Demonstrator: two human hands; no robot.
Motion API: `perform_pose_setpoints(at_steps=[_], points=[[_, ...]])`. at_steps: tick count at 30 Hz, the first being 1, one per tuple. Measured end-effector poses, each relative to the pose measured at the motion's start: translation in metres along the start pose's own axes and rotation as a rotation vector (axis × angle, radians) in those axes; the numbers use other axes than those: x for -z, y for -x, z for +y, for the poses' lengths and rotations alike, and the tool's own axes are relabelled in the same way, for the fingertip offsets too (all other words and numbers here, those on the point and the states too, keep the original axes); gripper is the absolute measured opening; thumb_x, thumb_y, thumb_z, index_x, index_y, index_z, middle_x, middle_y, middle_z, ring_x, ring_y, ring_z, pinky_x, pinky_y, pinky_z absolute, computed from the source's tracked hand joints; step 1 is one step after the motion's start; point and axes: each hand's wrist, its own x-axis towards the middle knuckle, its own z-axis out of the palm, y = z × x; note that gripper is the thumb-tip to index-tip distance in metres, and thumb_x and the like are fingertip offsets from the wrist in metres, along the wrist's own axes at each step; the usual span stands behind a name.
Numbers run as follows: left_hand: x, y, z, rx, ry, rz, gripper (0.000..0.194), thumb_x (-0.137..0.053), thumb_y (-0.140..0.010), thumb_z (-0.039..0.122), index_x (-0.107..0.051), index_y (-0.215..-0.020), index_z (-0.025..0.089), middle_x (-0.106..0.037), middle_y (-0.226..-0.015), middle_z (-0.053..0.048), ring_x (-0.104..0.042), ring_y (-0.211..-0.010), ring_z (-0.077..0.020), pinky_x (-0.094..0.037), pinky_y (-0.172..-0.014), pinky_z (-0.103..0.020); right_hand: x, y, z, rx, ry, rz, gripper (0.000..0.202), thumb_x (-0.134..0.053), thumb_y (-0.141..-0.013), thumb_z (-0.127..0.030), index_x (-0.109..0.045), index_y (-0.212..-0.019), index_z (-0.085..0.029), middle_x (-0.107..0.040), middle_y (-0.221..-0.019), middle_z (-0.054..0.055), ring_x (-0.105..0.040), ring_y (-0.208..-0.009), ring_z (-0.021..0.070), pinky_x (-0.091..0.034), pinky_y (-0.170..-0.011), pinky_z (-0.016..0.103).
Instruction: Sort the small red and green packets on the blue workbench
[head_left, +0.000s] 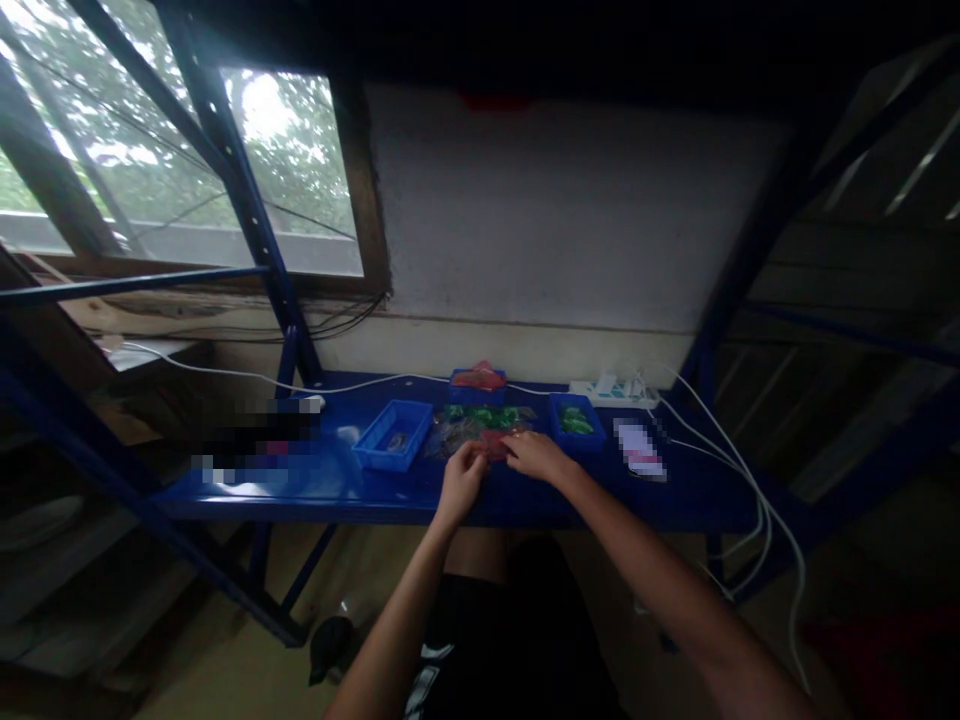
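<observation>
Left hand (463, 476): over the shelf's front edge, fingers pinched on the red piece (493, 444)
Right hand (534, 455): just right of the left, fingertips gripping the same red piece from the other side
Red piece: small, held between both hands, just in front of the clear bag (480, 424)
Clear bag: flat on the blue shelf (330, 485), green bits inside
Left tray (394, 435): blue, left of the bag, contents too dim to tell
Back tray (478, 383): red bits heaped in it
Right tray (576, 421): green bits inside
Power strip (613, 392): by the wall, white cables trailing right
</observation>
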Motion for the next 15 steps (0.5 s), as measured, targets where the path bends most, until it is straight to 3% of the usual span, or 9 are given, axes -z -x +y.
perform_pose_setpoints(at_steps=[3,5,10,12,15], points=[[0.000,0.000,-0.002,0.003,-0.011,-0.005,0.015,-0.053,-0.073,0.028,-0.060,-0.076,0.015,-0.060,-0.063,0.001,-0.056,-0.055,-0.0123,-0.042,-0.055,-0.022,-0.003,0.005,-0.005,-0.078,-0.017,0.071,0.026,-0.044,-0.087,-0.019,-0.066,-0.101,-0.020,-0.070,-0.102,0.013,-0.066,-0.095,0.0257,-0.047,-0.080,0.033],[0.000,0.000,-0.004,-0.004,-0.029,-0.012,0.016,-0.052,-0.074,0.028,-0.060,-0.078,0.015,-0.061,-0.065,0.000,-0.057,-0.056,-0.0127,-0.043,-0.055,-0.022,-0.004,0.010,-0.003,-0.104,-0.153,0.171,0.027,-0.042,-0.089,-0.019,-0.067,-0.099,-0.021,-0.071,-0.098,0.011,-0.066,-0.092,0.0241,-0.047,-0.080,0.032],[-0.002,-0.002,-0.010,-0.043,-0.063,-0.032,0.025,-0.056,-0.075,0.027,-0.062,-0.096,0.015,-0.067,-0.083,-0.005,-0.062,-0.071,-0.0157,-0.047,-0.064,-0.025,-0.015,0.023,0.003,-0.182,-0.891,0.485,0.024,-0.047,-0.085,-0.029,-0.067,-0.093,-0.019,-0.072,-0.090,0.006,-0.066,-0.080,0.0210,-0.050,-0.070,0.029],[-0.004,-0.002,-0.011,-0.028,-0.051,-0.059,0.035,-0.061,-0.073,0.028,-0.060,-0.106,0.015,-0.067,-0.093,-0.007,-0.063,-0.079,-0.0174,-0.049,-0.071,-0.028,-0.025,0.025,0.003,-0.207,-1.162,0.462,0.024,-0.051,-0.081,-0.034,-0.067,-0.090,-0.019,-0.071,-0.083,0.005,-0.065,-0.072,0.0198,-0.050,-0.063,0.029],[-0.004,-0.003,-0.012,0.016,-0.019,-0.123,0.046,-0.064,-0.072,0.030,-0.056,-0.114,0.014,-0.067,-0.095,-0.009,-0.063,-0.080,-0.0184,-0.050,-0.073,-0.030,-0.042,0.025,0.001,-0.228,-1.373,0.432,0.024,-0.058,-0.075,-0.037,-0.068,-0.087,-0.019,-0.071,-0.083,0.004,-0.064,-0.072,0.0193,-0.050,-0.063,0.028]])
